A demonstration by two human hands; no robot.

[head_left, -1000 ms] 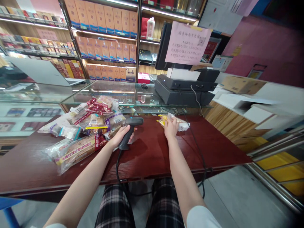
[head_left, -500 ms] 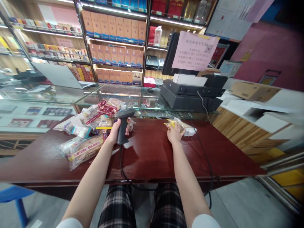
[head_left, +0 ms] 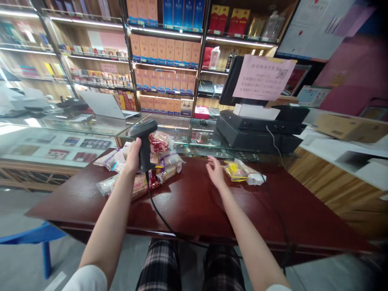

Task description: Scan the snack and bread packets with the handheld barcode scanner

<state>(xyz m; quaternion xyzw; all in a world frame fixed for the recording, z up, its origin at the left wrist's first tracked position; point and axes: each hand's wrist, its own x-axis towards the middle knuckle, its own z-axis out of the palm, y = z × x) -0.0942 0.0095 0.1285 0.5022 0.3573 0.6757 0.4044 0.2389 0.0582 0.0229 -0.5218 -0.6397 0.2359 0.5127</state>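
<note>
My left hand (head_left: 133, 155) grips a black barcode scanner (head_left: 144, 141) by its handle, raised in front of a heap of packaged snacks (head_left: 169, 159). A long bread in clear wrap (head_left: 141, 186) lies at the near side of that heap, partly hidden by my left hand and the scanner. With fingers apart and nothing in them, my right hand (head_left: 216, 171) hovers over the table, just left of a yellow snack packet (head_left: 235, 169). A clear and white wrapped packet (head_left: 253, 176) lies against the yellow one's right side.
The dark red table (head_left: 194, 202) has a glass display counter (head_left: 182, 131) behind it. A black cash register (head_left: 257, 133) with a monitor stands at back right. The scanner's cable (head_left: 157, 208) runs over the front edge. A blue stool (head_left: 45, 242) stands at left.
My right hand has let go of the yellow packet and moved left of it. My left hand has carried the scanner left and up over the snack heap. The camera view has turned left.
</note>
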